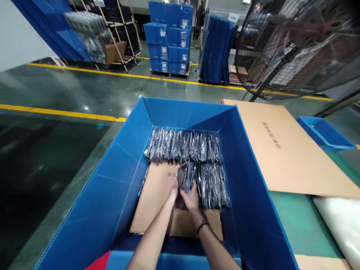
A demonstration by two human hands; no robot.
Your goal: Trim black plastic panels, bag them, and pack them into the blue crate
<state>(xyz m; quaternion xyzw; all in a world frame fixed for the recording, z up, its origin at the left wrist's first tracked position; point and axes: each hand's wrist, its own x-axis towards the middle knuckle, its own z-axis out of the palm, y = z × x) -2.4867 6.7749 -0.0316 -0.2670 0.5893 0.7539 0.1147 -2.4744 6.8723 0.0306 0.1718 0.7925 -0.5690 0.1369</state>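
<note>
Inside a deep blue corrugated-plastic box [112, 180], clear-bagged dark packets [206, 183] stand on edge in tight rows. My right hand [191, 197] grips the bagged packets [189, 176] at the left end of the nearer row, thumb on the left and fingers on the right. Against their left side, my left hand [173, 192] holds the same packets, its fingertips partly hidden. Brown cardboard [153, 191] lies flat to the left of my hands, with more cardboard under my wrists. Behind it runs the far row of bagged packets [168, 144]. What the bags contain cannot be made out.
Right of the box, a large cardboard sheet [281, 150] lies on a green surface [298, 221], near a small blue bin [326, 131]. A big fan [281, 48] stands behind. Stacked blue boxes [170, 37] and a rack [120, 33] stand across the floor.
</note>
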